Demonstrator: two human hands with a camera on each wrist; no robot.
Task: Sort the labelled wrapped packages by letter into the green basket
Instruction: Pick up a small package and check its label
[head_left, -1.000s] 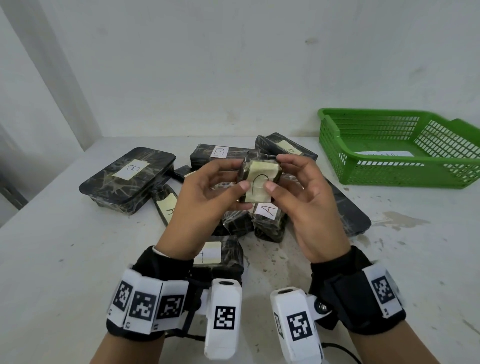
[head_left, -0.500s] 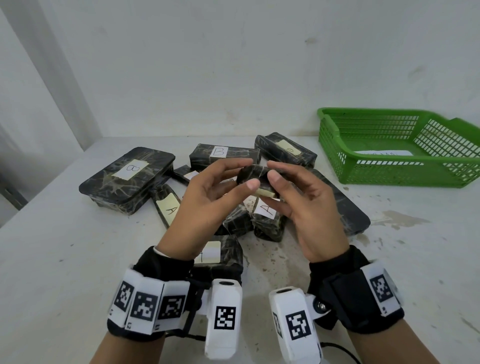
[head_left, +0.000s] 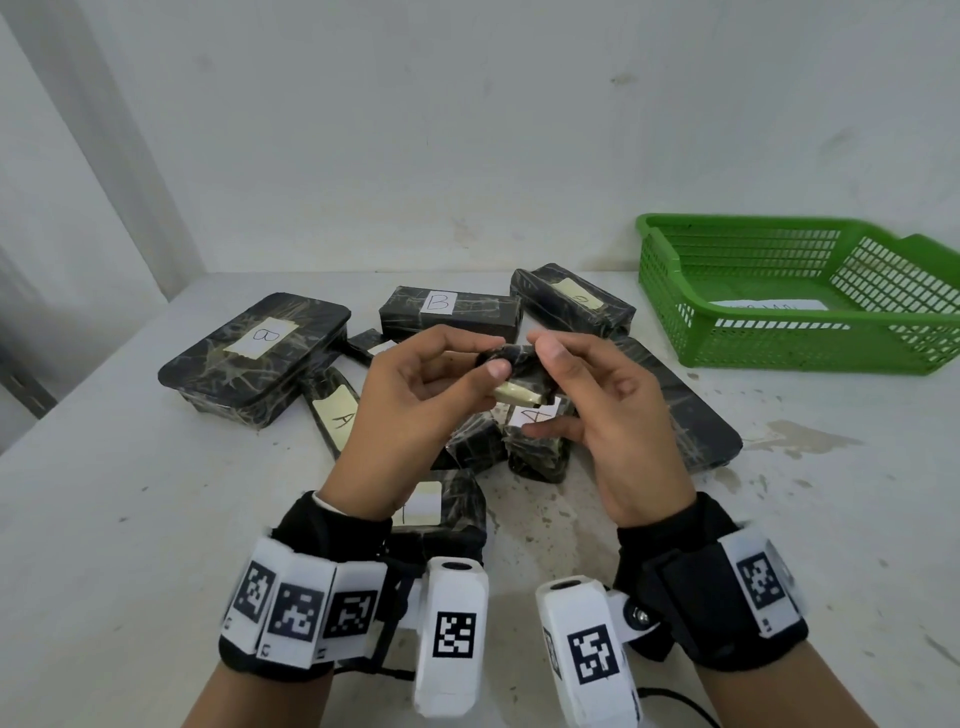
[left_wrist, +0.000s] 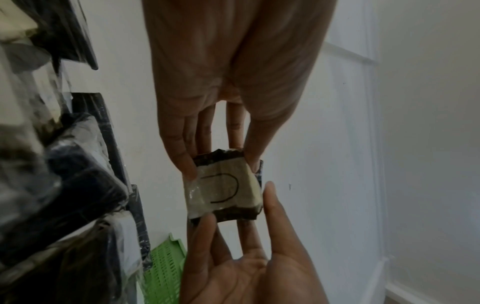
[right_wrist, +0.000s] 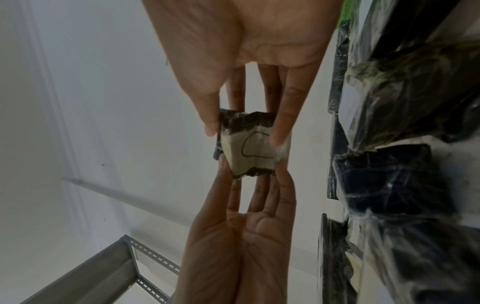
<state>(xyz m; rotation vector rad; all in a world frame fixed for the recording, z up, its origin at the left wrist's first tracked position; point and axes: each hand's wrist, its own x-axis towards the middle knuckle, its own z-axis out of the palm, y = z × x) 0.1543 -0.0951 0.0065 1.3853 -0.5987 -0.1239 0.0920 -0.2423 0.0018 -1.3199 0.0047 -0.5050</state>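
Observation:
Both hands hold one small dark-wrapped package (head_left: 519, 382) above the pile. Its pale label carries a curved letter, seen in the left wrist view (left_wrist: 223, 189) and the right wrist view (right_wrist: 253, 148). My left hand (head_left: 462, 371) pinches the package's left side between thumb and fingers. My right hand (head_left: 550, 374) pinches its right side the same way. The package is tipped so its label faces down toward me. The green basket (head_left: 779, 358) stands at the right rear, holding only a white paper slip (head_left: 769, 305).
Several wrapped packages lie under and behind my hands: a large B box (head_left: 254, 358), a B block (head_left: 449, 312), an A strip (head_left: 335, 415), an A package (head_left: 537, 431), one near my left wrist (head_left: 441, 506). The white wall stands close behind.
The held package has been tipped forward, so its label, upright and facing me a second ago, now faces downward. Both hands lowered slightly and kept their grip.

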